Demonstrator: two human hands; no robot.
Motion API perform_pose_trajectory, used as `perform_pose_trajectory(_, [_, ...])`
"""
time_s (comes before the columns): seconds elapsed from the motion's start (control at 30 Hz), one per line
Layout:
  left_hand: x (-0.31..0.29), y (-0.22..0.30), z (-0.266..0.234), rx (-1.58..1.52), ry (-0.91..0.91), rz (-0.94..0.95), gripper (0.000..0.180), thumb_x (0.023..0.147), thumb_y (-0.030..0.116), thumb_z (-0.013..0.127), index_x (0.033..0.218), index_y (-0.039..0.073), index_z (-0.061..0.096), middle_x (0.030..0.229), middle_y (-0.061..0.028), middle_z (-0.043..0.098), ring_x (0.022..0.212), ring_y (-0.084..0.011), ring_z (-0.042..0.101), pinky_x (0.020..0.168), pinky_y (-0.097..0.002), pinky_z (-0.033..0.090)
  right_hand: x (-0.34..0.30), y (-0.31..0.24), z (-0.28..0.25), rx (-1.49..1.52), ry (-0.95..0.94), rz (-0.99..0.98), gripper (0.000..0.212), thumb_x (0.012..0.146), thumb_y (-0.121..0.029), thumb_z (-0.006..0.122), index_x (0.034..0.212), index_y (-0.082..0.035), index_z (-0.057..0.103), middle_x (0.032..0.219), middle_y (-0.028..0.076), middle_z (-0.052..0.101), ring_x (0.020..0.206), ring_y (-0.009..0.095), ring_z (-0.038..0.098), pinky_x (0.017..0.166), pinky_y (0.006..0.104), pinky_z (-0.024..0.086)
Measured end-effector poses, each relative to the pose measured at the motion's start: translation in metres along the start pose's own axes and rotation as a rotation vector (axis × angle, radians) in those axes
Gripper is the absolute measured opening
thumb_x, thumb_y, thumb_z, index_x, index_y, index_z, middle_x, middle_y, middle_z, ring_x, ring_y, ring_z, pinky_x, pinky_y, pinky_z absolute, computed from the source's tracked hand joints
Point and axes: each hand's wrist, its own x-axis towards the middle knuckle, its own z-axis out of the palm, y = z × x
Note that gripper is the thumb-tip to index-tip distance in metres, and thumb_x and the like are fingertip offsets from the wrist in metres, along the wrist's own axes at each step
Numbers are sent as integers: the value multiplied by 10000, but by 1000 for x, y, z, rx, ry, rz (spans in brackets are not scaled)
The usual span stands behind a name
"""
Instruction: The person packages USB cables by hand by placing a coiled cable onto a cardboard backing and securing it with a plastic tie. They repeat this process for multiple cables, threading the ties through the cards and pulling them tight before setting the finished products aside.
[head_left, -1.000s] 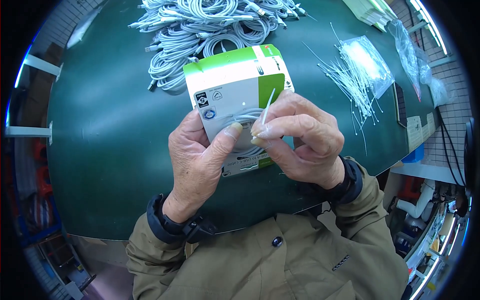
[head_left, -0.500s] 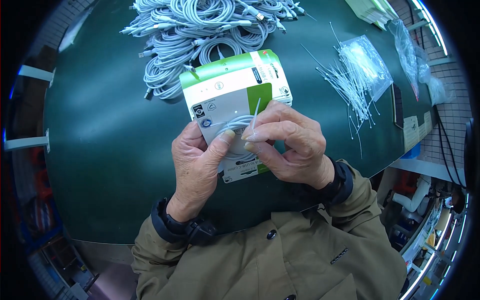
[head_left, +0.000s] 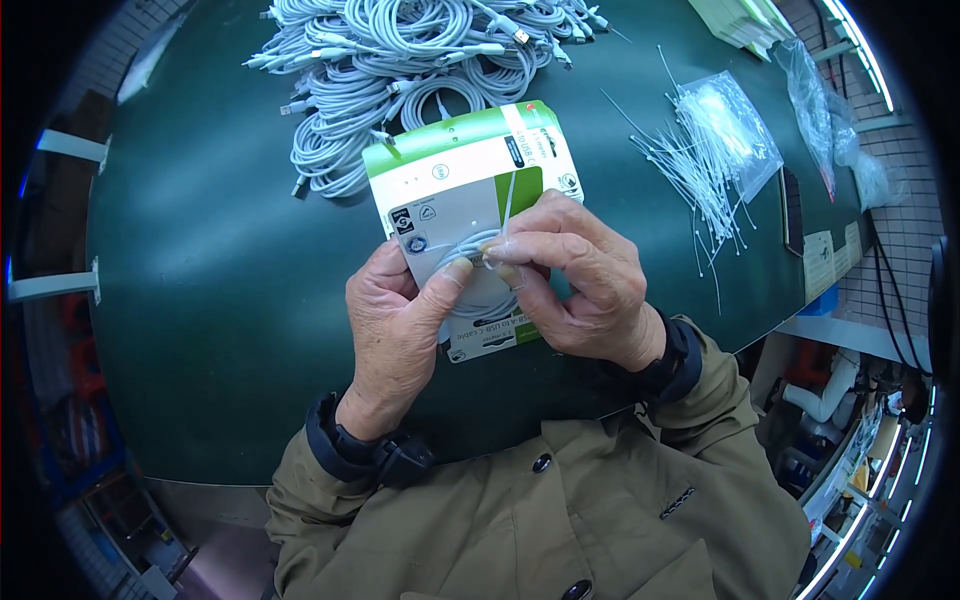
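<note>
Free room over green table (head_left: pixel 220 290) left of the hands (head_left: pixel 392 318), cable pile (head_left: pixel 400 75) beyond

Deep green covers the tabletop (head_left: pixel 220 330). The front card (head_left: pixel 455 215) is greyish white, with a solid bright green block toward its one o'clock corner and small black and blue badges near ten o'clock. The rear cards (head_left: pixel 400 188) are white, banded bright green along the twelve o'clock edge. The coiled cable (head_left: pixel 470 246) is pale grey, the zip tie (head_left: pixel 511 195) white. Toward twelve o'clock, the piled cords (head_left: pixel 335 125) are light grey. At two o'clock, the loose ties (head_left: pixel 690 175) are white. At six o'clock, the jacket (head_left: pixel 470 525) is olive brown with dark buttons (head_left: pixel 542 463); the wristbands (head_left: pixel 682 368) are black. At three o'clock, pale tiles (head_left: pixel 880 250) show a dark grid.
</note>
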Motion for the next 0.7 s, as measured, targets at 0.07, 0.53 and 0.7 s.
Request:
perform_pose_trajectory(0.07, [-1, 2, 2, 8, 7, 2, 268, 955, 50, 687, 1206, -33, 640, 1099, -123, 733, 950, -138, 702, 852, -294, 582, 2, 2, 0, -32, 13, -12, 308, 788, 114, 752, 1058, -17, 686, 945, 128, 697, 764, 218, 663, 629, 309, 531])
perform_pose_trajectory(0.53, [-5, 7, 10, 25, -24, 88, 271, 961, 30, 669, 1222, -40, 647, 1119, -132, 732, 984, -159, 704, 885, -312, 588, 14, 3, -16, -178, -67, -266, 368, 709, 84, 802, 1057, -24, 751, 1051, 116, 671, 817, 207, 652, 664, 297, 546])
perform_pose_trajectory(0.7, [-6, 8, 11, 20, -33, 105, 275, 962, 33, 669, 1223, -47, 641, 1122, -137, 729, 993, -160, 702, 891, -310, 585, 9, 2, -16, -208, -54, -346, 348, 714, 61, 805, 1049, -15, 747, 1040, 147, 678, 844, 230, 678, 681, 320, 572])
